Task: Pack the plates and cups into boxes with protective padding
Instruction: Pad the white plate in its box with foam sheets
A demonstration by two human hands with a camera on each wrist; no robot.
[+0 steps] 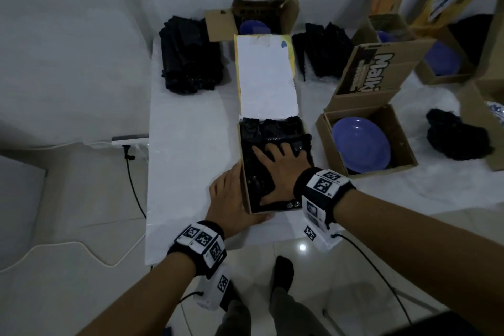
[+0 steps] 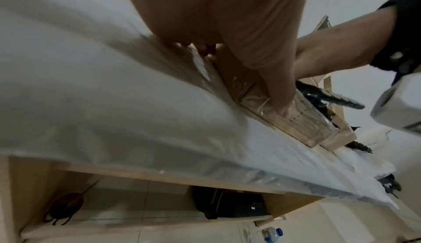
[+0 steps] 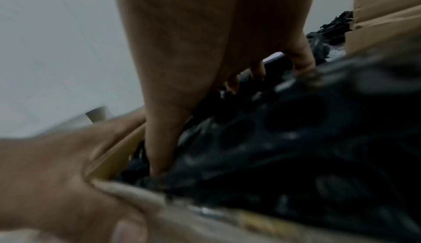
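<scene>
An open cardboard box [image 1: 272, 209] stands near the table's front edge, filled with black bubble-wrap padding [image 1: 272, 133]. Its white-lined flap [image 1: 266, 79] lies folded back, away from me. My right hand [image 1: 281, 169] lies flat on the padding with fingers spread, pressing down; the right wrist view shows that hand [image 3: 182, 48] sunk into the padding [image 3: 296, 138]. My left hand [image 1: 229, 196] braces the box's near left corner, fingers straight along the left wall. In the left wrist view its thumb [image 2: 278, 88] lies along the taped box wall [image 2: 303, 126]. What is under the padding is hidden.
To the right stands an open box [image 1: 403, 139] holding a blue plate [image 1: 360, 142]. Boxes with blue plates stand at the back [image 1: 255, 27] and far right [image 1: 444, 58]. Black padding piles lie at back left [image 1: 191, 60], back middle [image 1: 324, 49] and right [image 1: 455, 139].
</scene>
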